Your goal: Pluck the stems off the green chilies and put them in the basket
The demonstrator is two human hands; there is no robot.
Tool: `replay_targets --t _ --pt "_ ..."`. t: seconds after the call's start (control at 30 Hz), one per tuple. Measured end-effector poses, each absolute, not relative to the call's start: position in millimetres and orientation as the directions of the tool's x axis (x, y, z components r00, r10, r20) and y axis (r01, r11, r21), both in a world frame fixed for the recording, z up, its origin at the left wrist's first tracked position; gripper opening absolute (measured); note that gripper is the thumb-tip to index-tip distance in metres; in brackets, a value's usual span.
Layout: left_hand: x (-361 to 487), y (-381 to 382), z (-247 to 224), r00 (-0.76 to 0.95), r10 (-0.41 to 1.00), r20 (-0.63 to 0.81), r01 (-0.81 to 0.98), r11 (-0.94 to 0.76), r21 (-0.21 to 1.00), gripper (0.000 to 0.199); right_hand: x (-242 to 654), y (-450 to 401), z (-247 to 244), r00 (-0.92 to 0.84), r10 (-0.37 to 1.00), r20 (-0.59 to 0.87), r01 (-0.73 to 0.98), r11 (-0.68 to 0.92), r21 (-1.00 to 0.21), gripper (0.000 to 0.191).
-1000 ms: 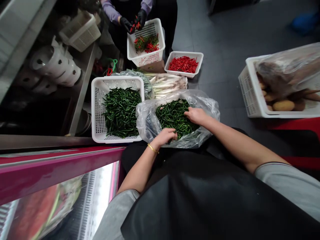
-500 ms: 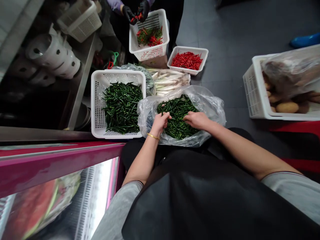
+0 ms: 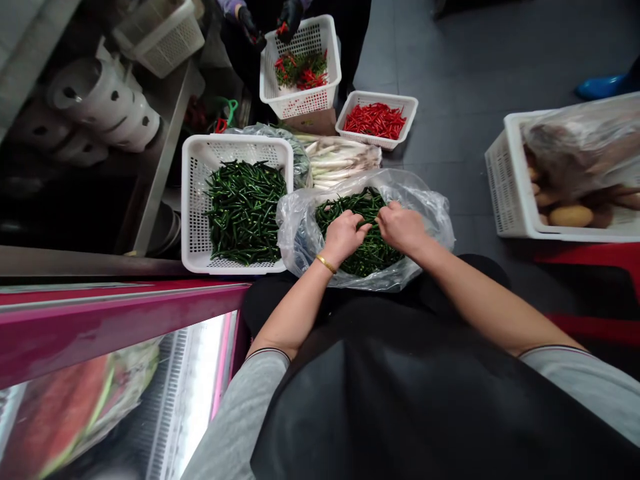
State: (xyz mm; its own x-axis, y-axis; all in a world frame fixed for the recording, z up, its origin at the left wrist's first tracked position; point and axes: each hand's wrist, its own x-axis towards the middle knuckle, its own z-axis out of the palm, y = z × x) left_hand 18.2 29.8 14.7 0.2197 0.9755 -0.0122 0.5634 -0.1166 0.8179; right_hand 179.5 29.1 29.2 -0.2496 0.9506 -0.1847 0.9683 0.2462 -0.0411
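Two grips (image 3: 343,237) (image 3: 401,228) in one chili bag (image 3: 300,233)

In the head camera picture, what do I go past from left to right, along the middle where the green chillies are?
steel counter edge → white basket of green chillies → clear plastic bag of green chillies → grey floor → white crate of potatoes
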Motion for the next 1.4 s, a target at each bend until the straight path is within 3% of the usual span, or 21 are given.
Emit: replay_targets --t 0.1,0.2,0.27,0.33,0.43,0.5,0.57,0.67,0.77,0.9,1.0,1.07,1.13,1.2,1.3,1.4 --pt "2 26 19 0.161 0.962 -0.220 0.175 0.191 0.966 0.026 169 22 8 -0.245 0.906 -0.345 0.969 0.242 -0.053 0.051" --pt "-18 19 17 0.244 0.891 -0.383 -0.265 0.441 0.858 0.037 162 20 -17 -0.244 0.841 -0.483 0.969 0.228 -0.093 0.048" --pt "-24 17 13 0.295 0.867 -0.402 -0.360 0.490 0.793 0.042 161 25 -24 -0.227 0.841 -0.491 0.974 0.182 -0.138 0.038" --pt "-21 16 9 0.303 0.854 -0.423 -0.315 0.508 0.802 0.041 165 33 -21 -0.240 0.848 -0.473 0.957 0.126 -0.260 0.032" --pt "-4 17 3 0.298 0.855 -0.424 -0.145 0.480 0.865 0.037 173 43 -1 -0.324 0.831 -0.453 0.838 0.029 -0.545 0.034" --pt "7 18 -1 0.344 0.853 -0.391 -0.070 0.439 0.896 0.034 174 42 14 -0.364 0.851 -0.379 0.764 0.041 -0.644 0.035" --pt "14 18 -4 0.378 0.844 -0.380 -0.034 0.422 0.906 0.035 171 36 22 -0.328 0.915 -0.233 0.807 0.143 -0.573 0.035" --pt "6 14 -4 0.327 0.839 -0.436 -0.042 0.474 0.880 0.034 166 22 17 -0.293 0.951 -0.102 0.925 0.255 -0.281 0.036" --pt "-17 11 -1 0.343 0.810 -0.476 -0.256 0.568 0.782 0.037 163 8 -2 -0.396 0.877 -0.271 0.918 0.373 -0.134 0.037" --pt "-42 9 3 0.386 0.830 -0.402 -0.497 0.554 0.668 0.047 159 8 -19 -0.457 0.748 -0.482 0.882 0.451 -0.137 0.031" --pt "-40 8 2 0.383 0.808 -0.448 -0.419 0.584 0.695 0.042 165 25 -11 -0.399 0.767 -0.503 0.916 0.314 -0.249 0.023" --pt "-29 7 0 0.333 0.795 -0.507 -0.310 0.600 0.737 0.038 172 35 2 -0.382 0.759 -0.527 0.883 0.131 -0.451 0.019" --pt "-15 6 -4 0.273 0.796 -0.541 -0.215 0.598 0.772 0.038 177 38 13 -0.404 0.731 -0.550 0.718 -0.119 -0.686 0.019" --pt "-3 4 -8 0.269 0.790 -0.550 -0.161 0.600 0.783 0.041 177 33 18 -0.415 0.732 -0.540 0.464 -0.340 -0.818 0.026" --pt "0 -1 -11 0.405 0.730 -0.551 -0.090 0.632 0.770 0.046 175 18 15 -0.449 0.735 -0.508 0.199 -0.472 -0.859 0.037" --pt "-11 -11 -10 0.519 0.671 -0.529 0.013 0.613 0.790 0.046 177 2 9 -0.541 0.683 -0.490 0.114 -0.518 -0.848 0.042"
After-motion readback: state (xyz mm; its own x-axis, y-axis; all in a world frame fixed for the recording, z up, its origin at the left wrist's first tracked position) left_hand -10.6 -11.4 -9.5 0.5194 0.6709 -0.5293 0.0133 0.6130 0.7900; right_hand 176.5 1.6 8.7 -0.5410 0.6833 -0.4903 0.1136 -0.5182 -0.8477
